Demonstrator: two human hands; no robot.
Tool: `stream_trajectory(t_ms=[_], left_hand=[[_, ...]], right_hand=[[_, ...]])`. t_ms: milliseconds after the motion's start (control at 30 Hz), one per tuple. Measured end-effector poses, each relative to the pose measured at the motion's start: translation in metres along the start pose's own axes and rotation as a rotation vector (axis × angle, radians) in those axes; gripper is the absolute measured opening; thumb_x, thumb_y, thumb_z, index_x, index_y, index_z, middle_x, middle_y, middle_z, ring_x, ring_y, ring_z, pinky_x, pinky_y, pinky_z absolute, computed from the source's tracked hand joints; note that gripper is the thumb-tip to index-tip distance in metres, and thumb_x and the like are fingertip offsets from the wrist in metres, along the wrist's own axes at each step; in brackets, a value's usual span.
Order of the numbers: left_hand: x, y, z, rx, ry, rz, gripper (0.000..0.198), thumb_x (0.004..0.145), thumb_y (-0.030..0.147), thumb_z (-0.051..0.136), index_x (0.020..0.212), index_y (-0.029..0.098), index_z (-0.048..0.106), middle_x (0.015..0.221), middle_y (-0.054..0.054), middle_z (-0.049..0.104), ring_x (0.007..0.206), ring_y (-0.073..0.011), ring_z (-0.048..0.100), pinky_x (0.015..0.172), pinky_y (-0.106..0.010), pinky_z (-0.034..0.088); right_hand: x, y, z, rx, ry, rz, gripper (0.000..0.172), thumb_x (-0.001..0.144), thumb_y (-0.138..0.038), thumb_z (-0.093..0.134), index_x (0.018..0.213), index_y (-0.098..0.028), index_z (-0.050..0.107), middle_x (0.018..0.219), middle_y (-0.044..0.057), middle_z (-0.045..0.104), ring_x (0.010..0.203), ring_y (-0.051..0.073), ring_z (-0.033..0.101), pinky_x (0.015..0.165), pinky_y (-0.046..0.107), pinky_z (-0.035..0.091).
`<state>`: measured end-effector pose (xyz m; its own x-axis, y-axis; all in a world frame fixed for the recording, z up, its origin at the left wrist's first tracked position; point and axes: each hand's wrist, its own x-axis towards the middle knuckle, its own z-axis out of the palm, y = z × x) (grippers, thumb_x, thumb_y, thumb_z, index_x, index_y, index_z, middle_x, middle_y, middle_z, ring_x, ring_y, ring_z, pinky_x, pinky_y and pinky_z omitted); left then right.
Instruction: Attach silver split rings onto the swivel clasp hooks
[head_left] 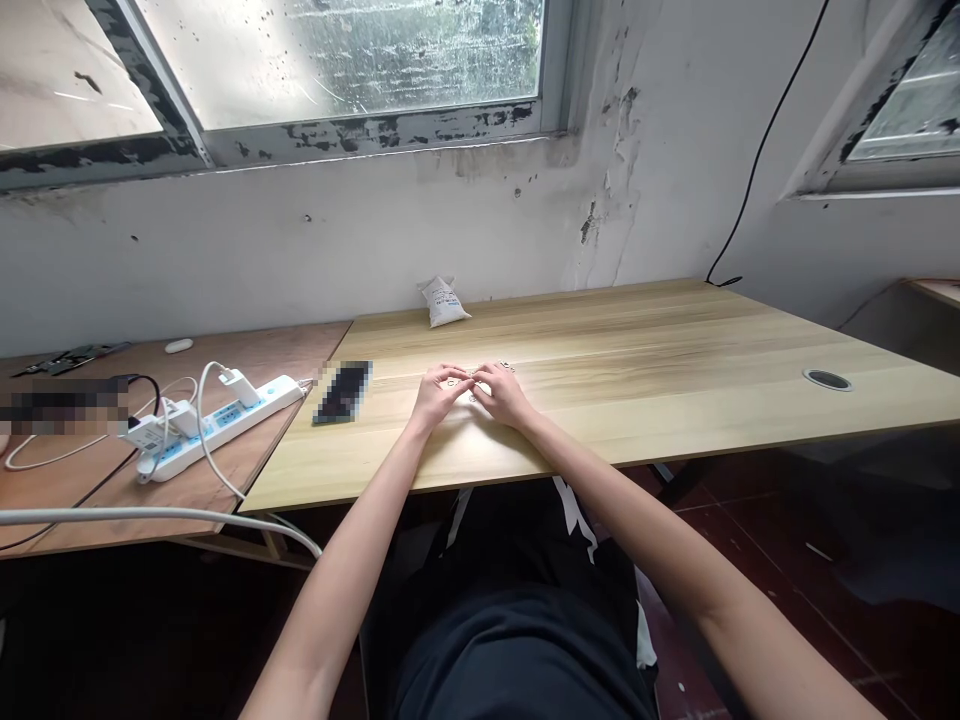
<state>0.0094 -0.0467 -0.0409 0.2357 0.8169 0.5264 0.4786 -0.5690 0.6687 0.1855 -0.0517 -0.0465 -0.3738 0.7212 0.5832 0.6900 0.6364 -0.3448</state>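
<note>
My left hand (437, 396) and my right hand (501, 392) meet over the light wooden table (637, 350), fingertips bent together. Between them are small, thin ring-like pieces (473, 397), too small to make out clearly. Both hands appear closed in a pinch on something tiny, mostly hidden by the fingers. A little cluster of small metallic-looking bits (506, 366) lies just beyond my right fingers.
A white packet (445, 303) stands near the wall. Left of my hands lies a blurred dark flat object (343, 391). A white power strip (225, 428) with plugs and cables sits on the brown table (255, 350). A round grommet (827, 380) is at the right.
</note>
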Motion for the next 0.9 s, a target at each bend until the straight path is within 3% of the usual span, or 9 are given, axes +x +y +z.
stream_trajectory(t_ms=[467, 633, 733, 800, 900], left_hand=[[0.002, -0.008, -0.004, 0.079, -0.055, 0.026, 0.032, 0.094, 0.035, 0.056, 0.120, 0.016, 0.057, 0.121, -0.010, 0.060, 0.103, -0.0203, 0.062, 0.088, -0.041, 0.054], [-0.002, 0.004, -0.013, 0.204, -0.071, 0.099, 0.025, 0.093, 0.034, 0.059, 0.107, 0.014, 0.063, 0.112, -0.008, 0.064, 0.103, -0.0203, 0.062, 0.090, -0.042, 0.053], [-0.006, 0.017, -0.013, 0.315, -0.085, 0.164, 0.013, 0.088, 0.029, 0.065, 0.082, 0.018, 0.069, 0.104, -0.007, 0.068, 0.107, -0.0237, 0.061, 0.098, -0.047, 0.047], [-0.009, 0.027, -0.010, 0.390, -0.102, 0.222, 0.009, 0.087, 0.023, 0.064, 0.080, 0.021, 0.070, 0.110, -0.006, 0.068, 0.117, -0.0265, 0.056, 0.107, -0.052, 0.037], [-0.014, 0.041, -0.004, 0.475, -0.141, 0.302, 0.017, 0.089, 0.013, 0.056, 0.085, 0.022, 0.070, 0.117, -0.007, 0.067, 0.128, -0.0261, 0.049, 0.117, -0.051, 0.024]], right_hand=[[0.001, -0.004, -0.007, 0.124, -0.072, 0.019, 0.026, 0.096, -0.035, 0.056, 0.115, -0.018, 0.061, 0.118, 0.008, 0.062, 0.101, 0.019, 0.062, 0.089, 0.041, 0.053], [-0.002, 0.002, -0.021, 0.211, -0.131, 0.030, 0.024, 0.099, -0.027, 0.048, 0.091, -0.016, 0.068, 0.107, 0.007, 0.064, 0.102, 0.019, 0.059, 0.091, 0.039, 0.048], [-0.005, 0.007, -0.029, 0.222, -0.181, 0.034, 0.029, 0.097, -0.027, 0.048, 0.080, -0.018, 0.070, 0.108, 0.008, 0.063, 0.106, 0.021, 0.057, 0.093, 0.040, 0.045], [-0.008, 0.007, -0.033, 0.209, -0.205, 0.040, 0.027, 0.095, -0.026, 0.049, 0.080, -0.020, 0.071, 0.111, 0.008, 0.062, 0.109, 0.024, 0.055, 0.095, 0.044, 0.043], [-0.013, 0.002, -0.036, 0.173, -0.222, 0.041, 0.025, 0.094, -0.026, 0.050, 0.081, -0.021, 0.071, 0.116, 0.008, 0.061, 0.115, 0.026, 0.051, 0.101, 0.049, 0.036]])
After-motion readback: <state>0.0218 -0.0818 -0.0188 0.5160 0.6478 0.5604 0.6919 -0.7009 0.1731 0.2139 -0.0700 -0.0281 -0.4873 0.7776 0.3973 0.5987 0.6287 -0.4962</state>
